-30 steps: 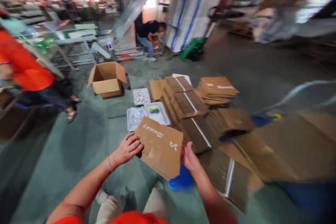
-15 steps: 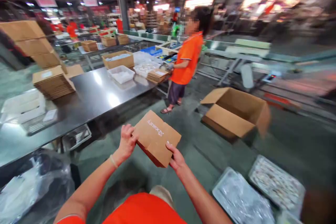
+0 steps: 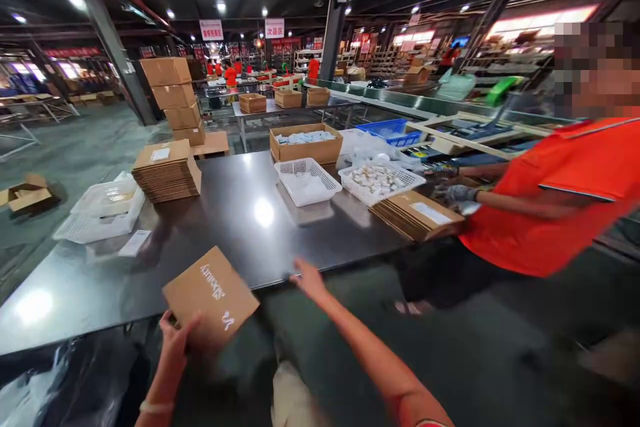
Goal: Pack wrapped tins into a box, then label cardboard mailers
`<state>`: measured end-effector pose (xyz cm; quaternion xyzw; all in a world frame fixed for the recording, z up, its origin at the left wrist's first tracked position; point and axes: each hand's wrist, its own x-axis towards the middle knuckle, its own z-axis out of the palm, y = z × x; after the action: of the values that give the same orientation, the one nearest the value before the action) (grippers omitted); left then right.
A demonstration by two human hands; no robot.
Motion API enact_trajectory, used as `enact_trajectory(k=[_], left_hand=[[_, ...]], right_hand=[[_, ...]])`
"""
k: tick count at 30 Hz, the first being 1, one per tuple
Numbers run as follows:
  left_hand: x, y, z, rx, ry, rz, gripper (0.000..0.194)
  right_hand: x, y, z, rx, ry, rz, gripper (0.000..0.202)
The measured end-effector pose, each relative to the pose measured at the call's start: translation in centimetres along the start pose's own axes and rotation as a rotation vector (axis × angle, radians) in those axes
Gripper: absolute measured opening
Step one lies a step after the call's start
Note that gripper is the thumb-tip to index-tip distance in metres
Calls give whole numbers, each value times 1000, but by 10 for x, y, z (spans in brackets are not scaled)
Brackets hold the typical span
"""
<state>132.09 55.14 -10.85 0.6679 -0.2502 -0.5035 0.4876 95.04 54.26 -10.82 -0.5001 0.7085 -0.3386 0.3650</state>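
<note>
My left hand (image 3: 175,339) grips a brown cardboard box (image 3: 213,290) with white lettering by its near lower edge. The box is tilted and held over the front edge of the steel table (image 3: 235,233). To the right, my right hand (image 3: 310,279) reaches toward the table edge, fingers apart and holding nothing. Further over the tabletop stand a white basket (image 3: 307,181) and another white basket of small packets (image 3: 377,179). A stack of flattened cartons (image 3: 167,172) lies at the table's left side.
A co-worker in an orange shirt (image 3: 545,200) stands close on the right, beside flat cartons (image 3: 417,215). An open carton of pale blue items (image 3: 305,145) is at the back. White trays (image 3: 103,213) occupy the left end. Stacked boxes (image 3: 173,97) rise behind; clear plastic (image 3: 45,380) is below left.
My view has swung left and come closer to the table and the co-worker. The right hand has let go of the box, which my left hand alone now holds.
</note>
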Motion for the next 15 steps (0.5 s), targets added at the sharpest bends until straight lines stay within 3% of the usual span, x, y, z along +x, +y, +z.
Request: enact_trajectory(k=[2,4,6,8,11,13,15], left_hand=[[48,5,11,-29,72,-73,85],[84,4,27,-17,121,-107,90],[110,1,46,27,139,-137,91],[129,0,63,46,122,-190,89],[149,7,79,62,90,-275,91],[160,18,83,93,70,-300,92],[171,31,84,119,59,-307,88]], right_hand=[[101,-8,-47,-169,191,-36,46],[192,-17,-80,-271,283,-46,52],[264,-21,-95,-315,284,-34,55],[313,-16,-96,-355,240,-17,47],[340,-1,-81,-405,160,-12,17],[327,11,-64,-431,113,-31,7],[295,20,-44,-457,55,-59,9]])
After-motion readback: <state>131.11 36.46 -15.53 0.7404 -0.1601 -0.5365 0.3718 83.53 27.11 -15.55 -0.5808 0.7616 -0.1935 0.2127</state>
